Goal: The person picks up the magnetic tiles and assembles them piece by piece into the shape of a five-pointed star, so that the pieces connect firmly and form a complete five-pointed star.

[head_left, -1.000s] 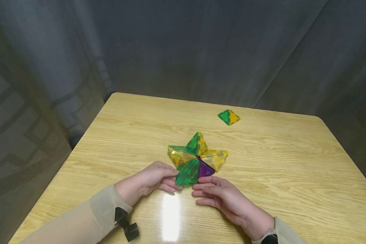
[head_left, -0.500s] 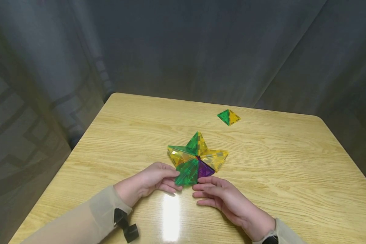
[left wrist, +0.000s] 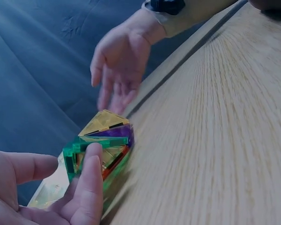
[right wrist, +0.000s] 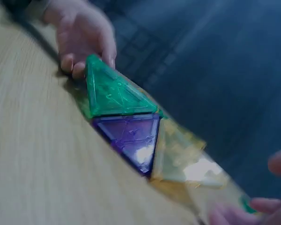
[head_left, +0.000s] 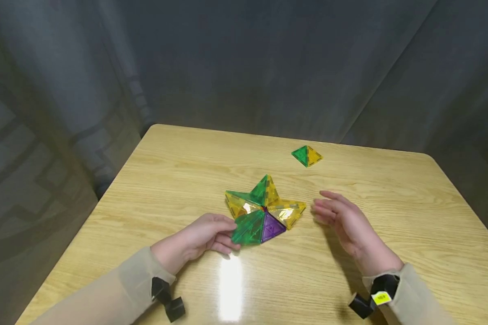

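Note:
A star of translucent magnetic tiles in green, yellow and purple (head_left: 273, 227) lies in the middle of the table. My left hand (head_left: 209, 235) is at its near left side, thumb over and fingers under the outer edge of a green triangular magnetic tile (head_left: 249, 229). That green tile is tilted up beside the purple one in the right wrist view, its corner at the left hand's fingers. My right hand (head_left: 347, 223) is off the star's right point, above the table, fingers extended and holding nothing. The yellow tiles (right wrist: 180, 159) form the right point.
A separate green and yellow pair of triangular tiles (head_left: 307, 156) lies near the far edge of the wooden table (head_left: 179, 162). Dark curtains (head_left: 244, 67) hang behind and beside it. Each wrist wears a black camera strap.
My right hand has left the purple tile's near edge and moved right and farther from me. The purple tile now shows whole. My left hand has stayed at the green tile.

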